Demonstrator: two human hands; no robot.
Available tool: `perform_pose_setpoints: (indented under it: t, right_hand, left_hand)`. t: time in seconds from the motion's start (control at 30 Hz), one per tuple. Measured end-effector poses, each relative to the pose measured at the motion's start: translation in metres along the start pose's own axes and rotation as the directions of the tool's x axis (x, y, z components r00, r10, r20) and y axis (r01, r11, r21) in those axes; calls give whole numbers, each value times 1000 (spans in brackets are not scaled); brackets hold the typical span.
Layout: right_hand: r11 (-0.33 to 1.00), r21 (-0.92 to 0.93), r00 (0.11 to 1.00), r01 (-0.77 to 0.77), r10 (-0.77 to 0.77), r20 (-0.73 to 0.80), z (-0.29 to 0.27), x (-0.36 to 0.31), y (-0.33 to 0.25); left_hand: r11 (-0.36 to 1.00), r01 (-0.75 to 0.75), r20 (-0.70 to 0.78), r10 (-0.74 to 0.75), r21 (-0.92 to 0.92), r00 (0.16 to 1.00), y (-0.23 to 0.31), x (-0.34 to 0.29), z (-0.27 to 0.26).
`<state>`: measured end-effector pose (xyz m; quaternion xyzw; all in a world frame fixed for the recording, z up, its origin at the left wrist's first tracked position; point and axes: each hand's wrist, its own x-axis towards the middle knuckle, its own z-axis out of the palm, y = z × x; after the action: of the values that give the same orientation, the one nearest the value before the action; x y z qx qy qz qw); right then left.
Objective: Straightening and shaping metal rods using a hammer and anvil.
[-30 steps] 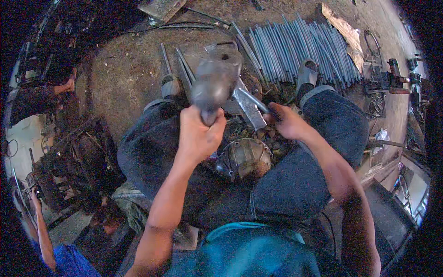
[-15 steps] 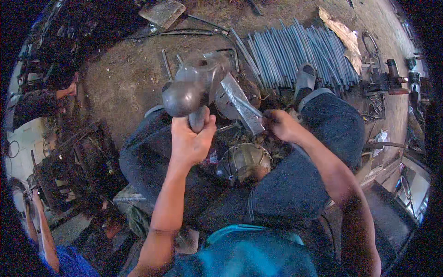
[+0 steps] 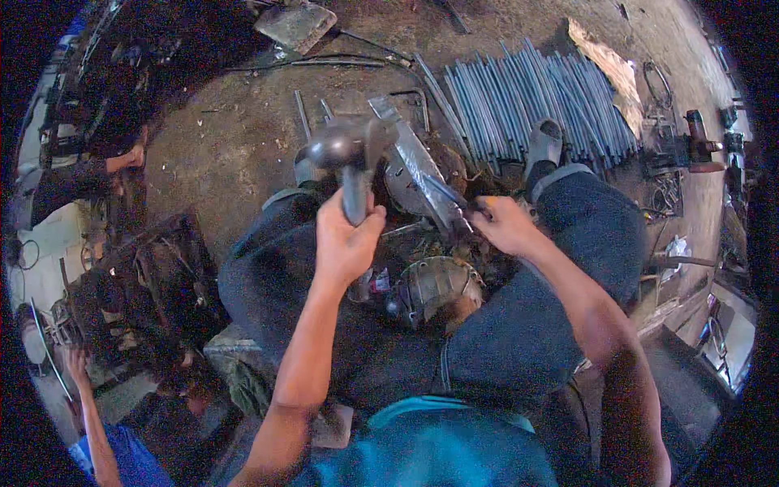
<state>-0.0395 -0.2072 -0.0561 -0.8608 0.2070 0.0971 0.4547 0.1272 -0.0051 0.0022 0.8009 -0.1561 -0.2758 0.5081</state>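
My left hand [image 3: 347, 243] is wrapped round the handle of a hammer [image 3: 345, 144], whose heavy, rounded dark head is raised and slightly blurred. To its right slants a flat silvery metal strip [image 3: 412, 158], above a dark round metal block [image 3: 448, 166] that it partly hides. My right hand [image 3: 505, 229] is closed on a thin dark metal rod [image 3: 445, 191] lying across the strip's near part. Whether the fingers also grip the strip's near end, I cannot tell. Between my legs, close to me, sits a rounded, ribbed metal housing [image 3: 438, 284].
Many grey metal rods [image 3: 535, 105] lie side by side at the far right, beside my sandalled foot [image 3: 545, 142]. A shovel [image 3: 296, 28] lies at the back. Another person's arm [image 3: 97, 430] shows at lower left, and dark machinery [image 3: 154, 276] stands on the left.
The hammer's head has come into clearer view, slightly higher. The strip now reaches further up and left. The whole view has shifted a little.
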Motion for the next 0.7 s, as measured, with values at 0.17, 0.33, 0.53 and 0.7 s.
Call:
perform_pose_setpoints:
  t: [0.17,0.33,0.53,0.7]
  right_hand:
    - [993,93,998,69,-68,-16,1,-1,10]
    - [998,-26,994,-63,65,86,1,3,0]
    - [993,-10,991,-118,118,67,0,3,7]
    - [848,483,973,-219,151,176,3,2,8]
  left_hand:
    - [993,-107,34,105,53,994,21,-1,1]
    - [955,-108,213,49,276,976,-59,13,27]
    - [979,-149,176,123,139,977,-6,-4,22]
    - [969,-247,1,247,13,969,55,-22,3]
